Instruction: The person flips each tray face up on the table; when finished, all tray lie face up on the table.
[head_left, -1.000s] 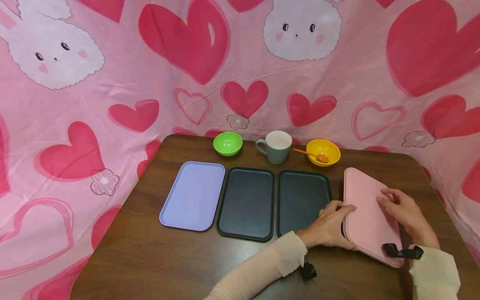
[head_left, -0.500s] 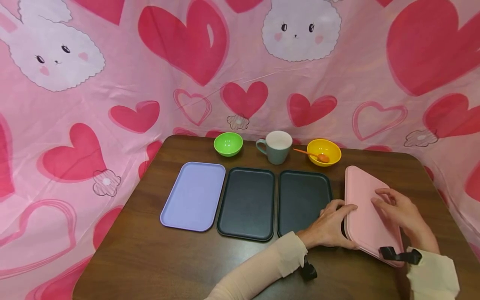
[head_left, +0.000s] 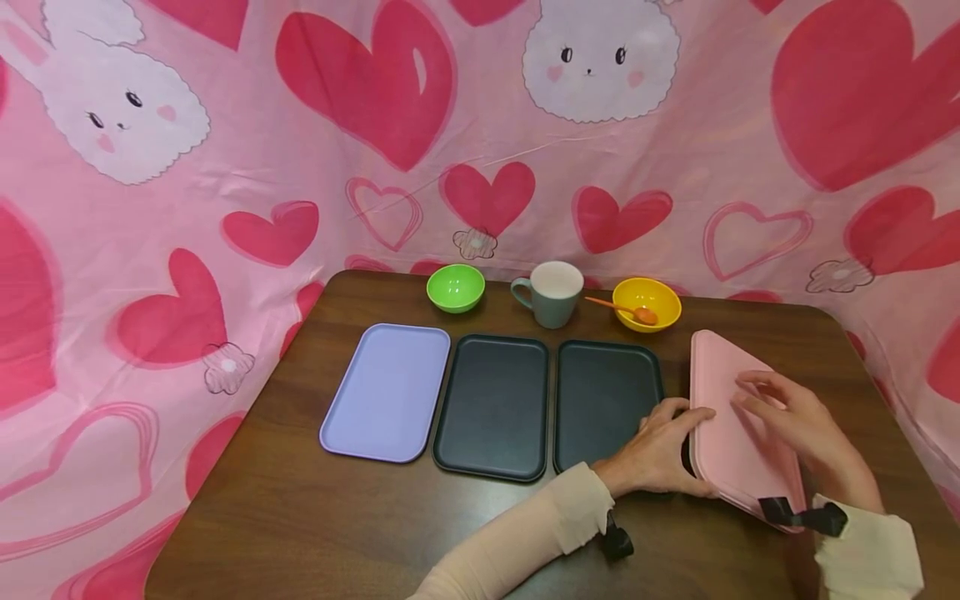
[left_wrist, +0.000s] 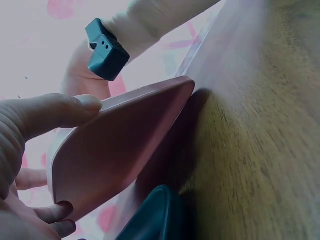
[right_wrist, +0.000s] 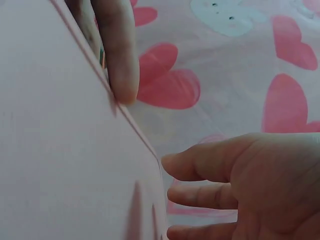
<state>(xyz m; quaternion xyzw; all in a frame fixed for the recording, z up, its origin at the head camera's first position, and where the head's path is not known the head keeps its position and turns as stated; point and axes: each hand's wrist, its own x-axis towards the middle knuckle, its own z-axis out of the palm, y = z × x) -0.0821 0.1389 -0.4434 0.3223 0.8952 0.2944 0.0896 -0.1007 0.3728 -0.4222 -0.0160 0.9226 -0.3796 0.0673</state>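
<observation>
A pink tray stands tilted at the right of the table, its left edge raised. My left hand grips that raised edge. In the left wrist view, the thumb of my left hand lies on the tray's edge and other fingers bend around its side. Over the tray's upper face, my right hand hovers close with loosely bent fingers. The right wrist view has my right hand with its fingertips by the pink surface; whether they touch it I cannot tell.
Left of the pink tray lie two dark trays and a lavender tray. Behind them stand a green bowl, a grey-blue mug and a yellow bowl with an orange spoon. A heart-patterned cloth hangs behind the table.
My right hand has shifted slightly left across the pink tray's face. The left hand keeps its grip in nearly the same place, and the tray tilts a touch more.
</observation>
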